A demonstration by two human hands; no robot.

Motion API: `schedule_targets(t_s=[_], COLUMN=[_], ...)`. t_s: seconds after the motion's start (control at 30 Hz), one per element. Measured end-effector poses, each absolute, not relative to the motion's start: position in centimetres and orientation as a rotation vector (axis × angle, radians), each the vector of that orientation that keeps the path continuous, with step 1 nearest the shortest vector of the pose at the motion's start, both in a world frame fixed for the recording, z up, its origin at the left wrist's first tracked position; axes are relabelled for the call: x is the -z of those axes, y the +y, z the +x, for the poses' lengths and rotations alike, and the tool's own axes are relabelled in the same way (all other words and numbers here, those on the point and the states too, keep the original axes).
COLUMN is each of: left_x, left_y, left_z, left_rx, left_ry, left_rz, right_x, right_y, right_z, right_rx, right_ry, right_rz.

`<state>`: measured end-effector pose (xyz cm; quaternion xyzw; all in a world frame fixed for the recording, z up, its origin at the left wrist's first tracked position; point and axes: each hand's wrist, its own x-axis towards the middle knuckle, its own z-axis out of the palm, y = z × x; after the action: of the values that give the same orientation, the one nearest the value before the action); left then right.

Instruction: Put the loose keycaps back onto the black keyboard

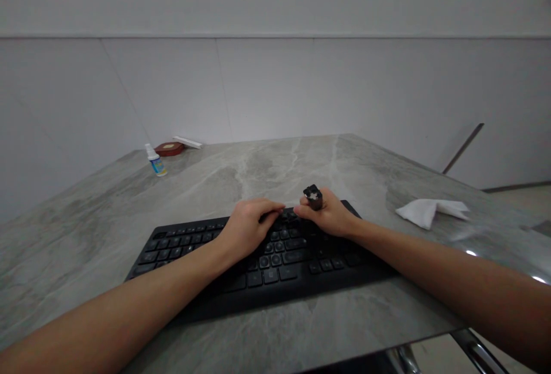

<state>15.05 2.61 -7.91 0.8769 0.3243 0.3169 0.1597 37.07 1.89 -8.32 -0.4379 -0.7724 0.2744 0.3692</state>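
Observation:
A black keyboard (pixel 297 291) lies at a slant before me on the grey marbled table. Some of its keys near the middle show pale round outlines. My left hand (pixel 252 222) rests over the upper keys, thumb and fingers pinched near the keyboard's back edge; what they hold, if anything, is too small to make out. Over the right part of the keyboard, my right hand (pixel 329 213) is closed around a short dark tool (pixel 313 196) with a black end, a pale patch on it and brown below. Its lower part is hidden by the hand.
At the back left stand a small spray bottle (pixel 155 162), a reddish-brown box (pixel 169 148) and a white strip (pixel 187 142). A crumpled white tissue (pixel 424 211) lies to the right. Pale walls border the table (pixel 258 173), and metal bars (pixel 477 351) show below its front right edge.

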Motion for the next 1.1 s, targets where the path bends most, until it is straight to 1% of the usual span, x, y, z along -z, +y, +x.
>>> schedule_targets(t_s=[0.37,0.57,0.73,0.83,0.93,1.1], left_x=[7.8,6.8,5.9,6.1,6.5,6.8], left_y=[2.1,2.4,4.5,5.4,5.7,6.0], left_z=[15.1,15.4,16.4,16.7,16.3,15.5], left_rx=[-0.859,-0.66,-0.518,-0.531,-0.604,-0.687], left_ry=[0.888,0.902,0.622,0.526,0.58,0.803], left_rz=[2.43,2.489,2.586,2.592,2.522,2.295], right_x=[7.9,7.3,5.1,3.6,2.9,3.9], right_y=[1.9,1.6,3.2,4.1,4.6,5.3], right_z=[37.6,38.6,42.8,46.4,49.2,50.6], right_rx=[-0.769,-0.727,-0.613,-0.525,-0.451,-0.608], right_ry=[-1.78,-1.655,-1.59,-1.841,-2.159,-2.307], right_rz=[-1.099,-1.091,-1.066,-1.256,-1.456,-1.612])
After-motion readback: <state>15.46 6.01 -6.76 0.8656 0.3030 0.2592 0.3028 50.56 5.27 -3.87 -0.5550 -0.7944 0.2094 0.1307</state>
